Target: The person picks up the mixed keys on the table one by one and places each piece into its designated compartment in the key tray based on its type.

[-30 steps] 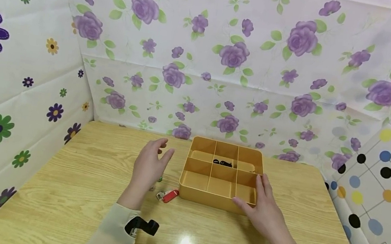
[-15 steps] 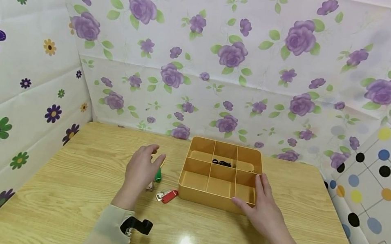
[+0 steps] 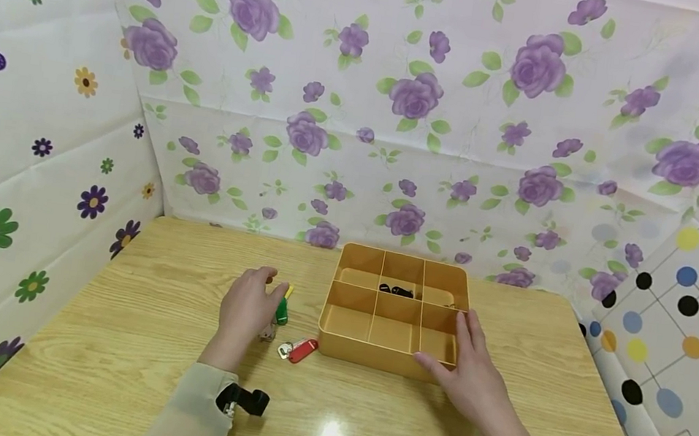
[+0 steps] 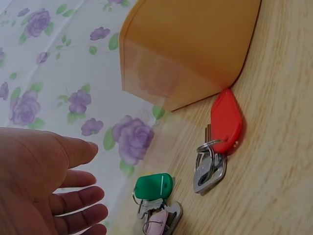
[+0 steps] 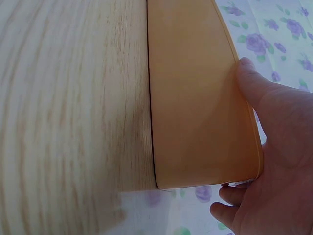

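Note:
A tan divided storage box (image 3: 374,354) stands on the table. My right hand (image 3: 475,385) holds its front right corner, thumb on the front rim and fingers along the right side. To the left of the box, my left hand (image 3: 242,311) hovers with relaxed, parted fingers and nothing in them. Just beyond its fingertips lie keys with a green key tag (image 4: 154,187) and a pink key tag (image 4: 157,223). A bit of yellow (image 3: 289,292) shows behind the green one. Against the box's front left corner rests a red key tag (image 4: 226,120) on a ring with a key (image 4: 209,174).
Small black objects (image 3: 402,292) lie in the box's back middle compartment. Behind the wooden table (image 3: 128,336) hangs a cloth with purple flowers (image 3: 415,98). Patterned cloths also stand at the left and right sides.
My left hand has moved left and slightly lower, uncovering the green tag and the yellow piece beside it. My right hand and the box have stayed in place.

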{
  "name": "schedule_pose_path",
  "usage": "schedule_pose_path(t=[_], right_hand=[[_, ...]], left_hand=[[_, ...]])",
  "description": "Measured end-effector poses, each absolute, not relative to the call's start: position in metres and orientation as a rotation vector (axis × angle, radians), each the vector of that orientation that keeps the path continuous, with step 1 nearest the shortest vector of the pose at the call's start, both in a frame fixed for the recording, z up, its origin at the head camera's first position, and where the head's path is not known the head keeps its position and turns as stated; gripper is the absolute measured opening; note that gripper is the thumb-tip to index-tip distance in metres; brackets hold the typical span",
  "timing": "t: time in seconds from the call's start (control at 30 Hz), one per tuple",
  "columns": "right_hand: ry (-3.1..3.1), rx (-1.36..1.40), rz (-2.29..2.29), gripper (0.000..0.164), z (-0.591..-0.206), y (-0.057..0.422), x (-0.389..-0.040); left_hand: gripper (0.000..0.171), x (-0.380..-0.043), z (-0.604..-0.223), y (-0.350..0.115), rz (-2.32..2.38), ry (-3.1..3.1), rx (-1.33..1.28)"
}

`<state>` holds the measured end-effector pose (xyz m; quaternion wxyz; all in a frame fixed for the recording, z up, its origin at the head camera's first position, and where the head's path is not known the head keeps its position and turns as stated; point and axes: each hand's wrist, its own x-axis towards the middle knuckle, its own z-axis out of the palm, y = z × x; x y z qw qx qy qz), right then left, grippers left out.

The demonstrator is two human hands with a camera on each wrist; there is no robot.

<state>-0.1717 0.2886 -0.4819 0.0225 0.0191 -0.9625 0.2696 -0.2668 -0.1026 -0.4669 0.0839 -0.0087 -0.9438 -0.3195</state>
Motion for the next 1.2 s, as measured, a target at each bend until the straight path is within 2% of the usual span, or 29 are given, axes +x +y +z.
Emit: schedule_pose_path(t=[1.2], right_hand=[[-2.977, 0.063, 0.849, 0.118, -0.478, 0.287, -0.171]], left_hand=[[0.055, -0.286, -0.492, -0.106, -0.711, -2.984, 0.064]])
